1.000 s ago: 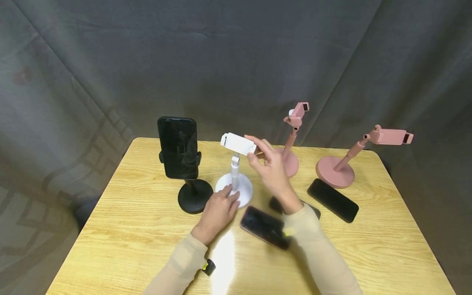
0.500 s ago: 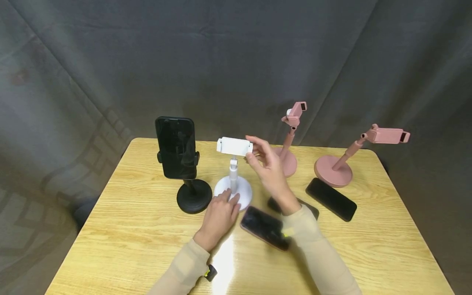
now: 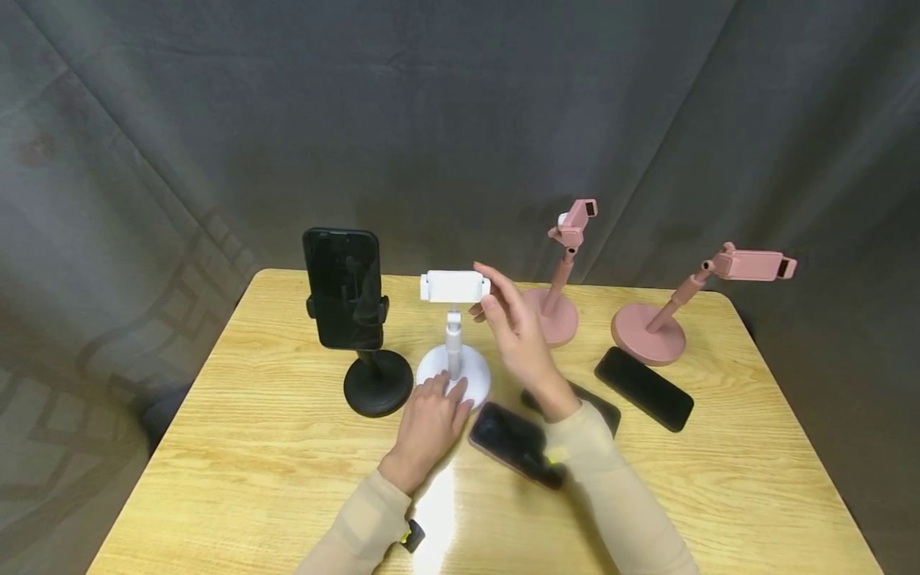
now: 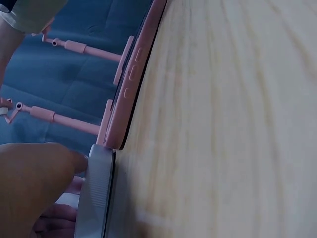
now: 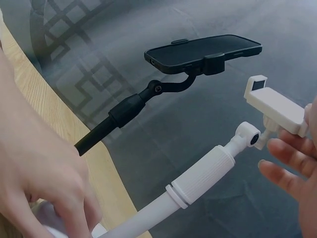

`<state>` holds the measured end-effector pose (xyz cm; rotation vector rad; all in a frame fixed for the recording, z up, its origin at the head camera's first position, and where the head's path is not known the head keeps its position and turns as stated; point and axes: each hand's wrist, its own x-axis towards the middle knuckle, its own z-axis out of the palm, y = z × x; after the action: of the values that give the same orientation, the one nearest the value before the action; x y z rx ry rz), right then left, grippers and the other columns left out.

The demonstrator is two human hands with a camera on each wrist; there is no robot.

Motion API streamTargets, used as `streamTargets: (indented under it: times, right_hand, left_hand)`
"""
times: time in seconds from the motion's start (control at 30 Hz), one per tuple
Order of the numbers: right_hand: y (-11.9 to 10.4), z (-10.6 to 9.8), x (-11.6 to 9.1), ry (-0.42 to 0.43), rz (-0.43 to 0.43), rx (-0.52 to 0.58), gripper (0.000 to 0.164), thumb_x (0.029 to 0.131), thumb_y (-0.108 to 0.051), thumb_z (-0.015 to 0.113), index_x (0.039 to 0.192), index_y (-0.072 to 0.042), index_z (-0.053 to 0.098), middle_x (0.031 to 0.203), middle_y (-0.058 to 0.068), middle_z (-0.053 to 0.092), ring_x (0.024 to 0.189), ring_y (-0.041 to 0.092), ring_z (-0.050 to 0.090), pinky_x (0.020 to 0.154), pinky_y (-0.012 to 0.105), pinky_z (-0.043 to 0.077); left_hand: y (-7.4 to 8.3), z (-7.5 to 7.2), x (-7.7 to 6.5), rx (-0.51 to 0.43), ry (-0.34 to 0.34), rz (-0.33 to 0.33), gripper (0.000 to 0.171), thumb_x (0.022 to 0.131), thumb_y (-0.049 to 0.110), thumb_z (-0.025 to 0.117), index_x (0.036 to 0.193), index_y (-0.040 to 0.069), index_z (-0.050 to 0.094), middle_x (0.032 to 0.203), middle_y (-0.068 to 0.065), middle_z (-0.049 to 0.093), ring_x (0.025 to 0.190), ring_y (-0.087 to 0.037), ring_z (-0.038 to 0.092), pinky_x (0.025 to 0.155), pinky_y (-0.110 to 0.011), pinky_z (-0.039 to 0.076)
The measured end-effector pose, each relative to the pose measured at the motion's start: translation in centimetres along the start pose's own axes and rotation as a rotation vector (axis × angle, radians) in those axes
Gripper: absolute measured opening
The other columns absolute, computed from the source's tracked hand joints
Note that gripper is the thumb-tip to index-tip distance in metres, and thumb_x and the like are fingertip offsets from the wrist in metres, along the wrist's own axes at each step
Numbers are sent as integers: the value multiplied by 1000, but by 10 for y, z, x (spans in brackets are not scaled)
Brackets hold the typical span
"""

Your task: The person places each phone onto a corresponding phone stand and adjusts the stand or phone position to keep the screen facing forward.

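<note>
A white phone stand (image 3: pixel 454 339) stands on the wooden table, its clamp (image 3: pixel 453 286) facing forward and nearly level. My left hand (image 3: pixel 429 423) rests on the front of its round base, fingers spread beside the pole. At the clamp's right end, my right hand (image 3: pixel 522 345) has the thumb in front and the index finger at the top edge, pinching it. In the right wrist view the other fingers lie under and behind the clamp (image 5: pixel 277 106). Nothing sits in this clamp.
Left of the white stand, a black stand (image 3: pixel 378 383) holds an upright phone (image 3: pixel 345 289). Two pink stands (image 3: pixel 557 315) (image 3: pixel 649 334) are at the right. Phones (image 3: pixel 513 443) (image 3: pixel 644 389) lie on the table (image 3: pixel 287 463), one partly under my right wrist.
The white clamp has turned from a slant to nearly level, its right end moving with my right hand. My left hand has stayed on the base.
</note>
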<state>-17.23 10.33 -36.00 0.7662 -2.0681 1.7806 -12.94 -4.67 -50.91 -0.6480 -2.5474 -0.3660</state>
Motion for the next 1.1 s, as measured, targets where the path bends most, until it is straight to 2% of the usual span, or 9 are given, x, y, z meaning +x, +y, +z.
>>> streamTargets:
  times: [0.13,0.3,0.5,0.73,0.9,1.0,1.1]
  right_hand:
    - [16,1,-1,16,11,7,41,98,-1,42,139,-1,44,99,19,58,84,30,58,76,33,55]
    - [20,0,-4,28,6,15,41,99,-5,43,139,-6,45,96,17,59,83,26,58,75,31,54]
    - [16,1,-5,37,28,37,43,97,1,43,139,0,43,92,22,58,82,28,57,75,32,54]
    - [-6,1,-6,28,27,23,43,96,4,43,138,10,39,89,27,55,82,35,56,76,37,55]
    - [-6,2,-11,49,45,7,47,95,3,46,141,8,36,90,25,52,81,37,56,77,41,55]
    - [-3,2,-19,45,82,-6,52,96,0,47,145,2,33,96,23,55,82,36,57,79,43,55]
    - [1,2,-29,30,117,-37,52,95,0,48,145,3,33,101,24,59,85,35,58,83,43,54]
  left_hand:
    - [1,0,-1,2,16,-3,35,85,33,65,110,10,70,106,-20,65,88,-30,61,69,-39,53]
    - [3,1,-1,4,20,-6,36,85,34,64,110,10,70,106,-19,65,88,-29,61,69,-39,53]
    - [1,3,-1,3,21,-15,36,85,36,63,110,11,70,106,-18,66,86,-29,61,69,-39,52]
    - [0,0,-3,-7,2,-7,35,87,34,61,110,9,70,109,-20,65,87,-30,61,73,-40,53]
    - [-2,-3,-6,-33,-5,11,34,86,32,62,106,6,70,112,-22,63,91,-31,62,78,-42,54]
    - [-2,-5,-7,-58,-10,18,33,86,30,64,105,4,70,114,-23,63,96,-33,62,82,-43,54]
    - [-3,-8,-9,-96,-25,19,33,84,29,66,105,3,70,115,-23,62,102,-34,60,87,-43,53]
